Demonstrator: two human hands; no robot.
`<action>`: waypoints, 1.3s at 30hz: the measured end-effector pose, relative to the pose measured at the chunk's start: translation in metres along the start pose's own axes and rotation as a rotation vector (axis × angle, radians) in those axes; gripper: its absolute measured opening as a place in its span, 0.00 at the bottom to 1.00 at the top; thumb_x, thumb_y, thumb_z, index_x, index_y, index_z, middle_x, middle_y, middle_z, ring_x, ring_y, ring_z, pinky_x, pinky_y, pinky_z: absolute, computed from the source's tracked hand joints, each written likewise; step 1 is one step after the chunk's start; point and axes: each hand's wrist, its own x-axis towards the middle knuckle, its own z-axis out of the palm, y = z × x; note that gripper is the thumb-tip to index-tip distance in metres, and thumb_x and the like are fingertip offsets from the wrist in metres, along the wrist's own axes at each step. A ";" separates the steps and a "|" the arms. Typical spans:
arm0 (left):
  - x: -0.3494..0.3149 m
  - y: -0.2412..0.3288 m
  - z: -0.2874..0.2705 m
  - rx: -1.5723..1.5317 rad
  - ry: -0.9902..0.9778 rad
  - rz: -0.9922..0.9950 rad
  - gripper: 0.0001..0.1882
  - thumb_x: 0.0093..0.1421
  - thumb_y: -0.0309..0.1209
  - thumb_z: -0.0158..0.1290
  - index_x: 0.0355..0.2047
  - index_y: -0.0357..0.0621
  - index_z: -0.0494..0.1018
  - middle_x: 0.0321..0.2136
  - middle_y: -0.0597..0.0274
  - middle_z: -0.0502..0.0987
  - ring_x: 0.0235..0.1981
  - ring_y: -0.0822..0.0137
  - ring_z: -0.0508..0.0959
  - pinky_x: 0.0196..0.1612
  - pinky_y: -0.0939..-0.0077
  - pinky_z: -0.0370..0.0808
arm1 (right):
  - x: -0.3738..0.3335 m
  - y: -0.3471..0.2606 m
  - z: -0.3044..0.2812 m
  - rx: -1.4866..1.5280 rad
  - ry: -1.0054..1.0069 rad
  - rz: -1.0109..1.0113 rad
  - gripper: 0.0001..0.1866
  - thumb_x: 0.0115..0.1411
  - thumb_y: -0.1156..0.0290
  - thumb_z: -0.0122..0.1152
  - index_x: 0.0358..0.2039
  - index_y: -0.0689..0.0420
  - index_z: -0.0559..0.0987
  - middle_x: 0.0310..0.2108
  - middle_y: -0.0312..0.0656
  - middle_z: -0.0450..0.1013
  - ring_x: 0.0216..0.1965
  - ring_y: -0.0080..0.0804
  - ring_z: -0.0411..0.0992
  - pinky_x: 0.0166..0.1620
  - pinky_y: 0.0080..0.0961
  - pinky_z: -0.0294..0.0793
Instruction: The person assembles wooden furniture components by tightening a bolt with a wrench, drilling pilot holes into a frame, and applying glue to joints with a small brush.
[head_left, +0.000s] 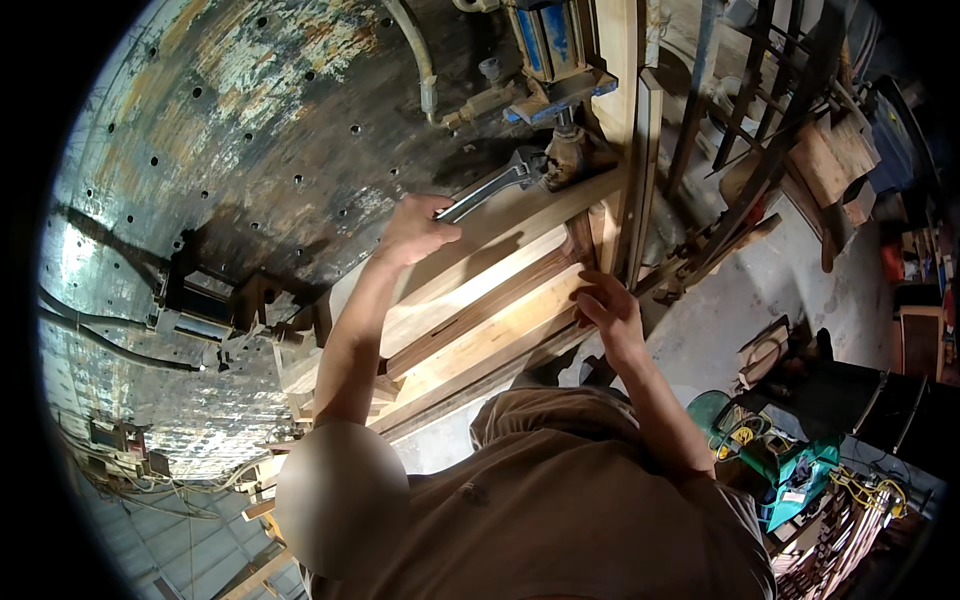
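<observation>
My left hand (415,232) is closed round the handle of an adjustable wrench (490,190). The wrench slants up to the right, its jaw meeting the rusty fitting (565,160) under a blue clamp cylinder (548,45). Below lies a wooden frame (470,262) made of several pale and brown boards. Bent and slightly apart, the fingers of my right hand (610,312) rest by the right end of a light board (500,335) in that frame; part of the fingertips is hidden.
A big paint-smeared metal plate with holes (250,130) stands on the left, carrying a hose (410,45) and another clamp (195,300). Upright boards (630,130) rise at the frame's right end. Farther right are metal bars (760,130), wood offcuts (825,165) and a green bin (800,485).
</observation>
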 end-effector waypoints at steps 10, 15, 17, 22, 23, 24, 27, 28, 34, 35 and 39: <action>0.026 0.000 -0.032 -0.083 -0.151 -0.056 0.27 0.49 0.25 0.60 0.52 0.35 0.70 0.44 0.51 0.69 0.36 0.66 0.77 0.36 0.77 0.77 | 0.014 0.016 -0.002 0.033 -0.091 0.085 0.13 0.59 0.75 0.57 0.44 0.65 0.75 0.30 0.39 0.74 0.28 0.22 0.70 0.32 0.20 0.69; 0.009 0.023 -0.010 0.122 0.008 -0.030 0.29 0.50 0.31 0.61 0.52 0.36 0.71 0.42 0.45 0.73 0.40 0.61 0.78 0.45 0.70 0.77 | 0.023 0.023 0.011 -0.068 -0.186 0.030 0.13 0.60 0.75 0.56 0.44 0.66 0.75 0.28 0.37 0.74 0.26 0.19 0.68 0.31 0.18 0.68; 0.010 0.028 -0.005 0.071 0.018 -0.088 0.31 0.50 0.33 0.63 0.53 0.34 0.69 0.36 0.45 0.78 0.38 0.63 0.80 0.45 0.71 0.77 | 0.026 0.019 0.014 -0.068 -0.207 0.035 0.12 0.61 0.74 0.56 0.43 0.66 0.75 0.29 0.37 0.74 0.27 0.20 0.69 0.32 0.18 0.69; 0.003 0.015 0.021 -0.592 0.011 -0.251 0.19 0.56 0.38 0.61 0.39 0.34 0.73 0.23 0.72 0.73 0.19 0.78 0.67 0.22 0.84 0.64 | 0.052 -0.007 0.044 0.110 -0.161 0.171 0.16 0.65 0.69 0.51 0.47 0.67 0.73 0.37 0.43 0.74 0.36 0.28 0.73 0.41 0.24 0.73; 0.001 0.009 0.027 -0.668 0.011 -0.277 0.18 0.57 0.38 0.60 0.38 0.34 0.73 0.24 0.70 0.73 0.20 0.79 0.67 0.22 0.85 0.64 | 0.061 -0.011 0.055 0.212 -0.206 0.132 0.19 0.67 0.65 0.47 0.50 0.68 0.70 0.40 0.46 0.74 0.40 0.34 0.73 0.47 0.29 0.72; -0.001 0.001 0.031 -0.744 0.010 -0.302 0.17 0.58 0.38 0.60 0.36 0.34 0.73 0.24 0.69 0.73 0.20 0.79 0.67 0.22 0.85 0.64 | 0.071 -0.014 0.067 0.297 -0.229 0.164 0.23 0.69 0.61 0.44 0.53 0.70 0.67 0.43 0.50 0.73 0.45 0.40 0.73 0.53 0.33 0.71; -0.002 -0.016 0.040 -0.751 0.113 -0.233 0.14 0.61 0.37 0.56 0.34 0.36 0.74 0.26 0.65 0.75 0.24 0.77 0.70 0.23 0.83 0.65 | 0.105 -0.006 0.108 0.632 -0.217 0.315 0.25 0.68 0.55 0.43 0.49 0.68 0.67 0.40 0.51 0.73 0.42 0.40 0.74 0.51 0.36 0.72; -0.002 -0.018 0.042 -0.716 0.145 -0.239 0.13 0.62 0.37 0.56 0.34 0.37 0.74 0.27 0.65 0.75 0.25 0.76 0.70 0.24 0.83 0.66 | 0.113 -0.004 0.120 0.741 -0.247 0.313 0.25 0.69 0.54 0.41 0.49 0.66 0.67 0.38 0.50 0.73 0.42 0.40 0.73 0.51 0.37 0.72; -0.005 -0.003 0.043 -0.208 0.416 -0.260 0.22 0.64 0.45 0.47 0.36 0.36 0.77 0.27 0.43 0.77 0.31 0.54 0.79 0.36 0.62 0.71 | 0.132 -0.005 0.157 0.913 -0.163 0.362 0.14 0.70 0.60 0.40 0.38 0.56 0.71 0.32 0.40 0.72 0.34 0.29 0.71 0.43 0.30 0.72; -0.008 0.002 0.046 -0.225 0.415 -0.273 0.21 0.64 0.44 0.46 0.36 0.36 0.77 0.28 0.41 0.78 0.32 0.51 0.79 0.37 0.62 0.71 | 0.132 -0.007 0.161 1.015 -0.243 0.294 0.16 0.71 0.61 0.37 0.36 0.57 0.71 0.29 0.39 0.71 0.31 0.29 0.70 0.40 0.30 0.73; -0.025 0.022 0.080 -0.196 0.600 -0.095 0.20 0.65 0.41 0.45 0.35 0.35 0.77 0.27 0.40 0.77 0.28 0.53 0.77 0.35 0.65 0.71 | 0.122 -0.005 0.151 1.047 -0.149 0.309 0.17 0.70 0.67 0.25 0.32 0.56 0.66 0.25 0.44 0.67 0.30 0.37 0.67 0.41 0.37 0.73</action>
